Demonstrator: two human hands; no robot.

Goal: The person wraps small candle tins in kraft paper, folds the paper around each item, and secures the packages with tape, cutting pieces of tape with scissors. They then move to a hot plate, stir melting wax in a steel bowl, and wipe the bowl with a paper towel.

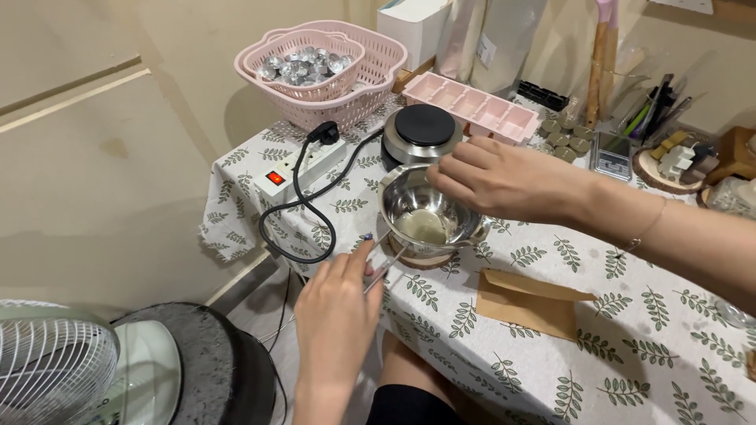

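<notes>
A small steel pot [425,206] with pale melted liquid [421,227] in it stands on a round wooden coaster on the leaf-print tablecloth [630,330]. My left hand [337,303] grips the pot's thin handle [386,267] at the near left. My right hand [496,177] reaches from the right and hovers over the pot's far rim, fingers pinched together; whether they hold anything I cannot tell.
Behind the pot stands a round black hot plate [421,130], its cable running to a white power strip [303,167]. Pink baskets [323,67] hold metal cups; a pink mould tray [472,106] lies beyond. A brown envelope [528,303], a small scale [613,153] and a fan [55,362] are nearby.
</notes>
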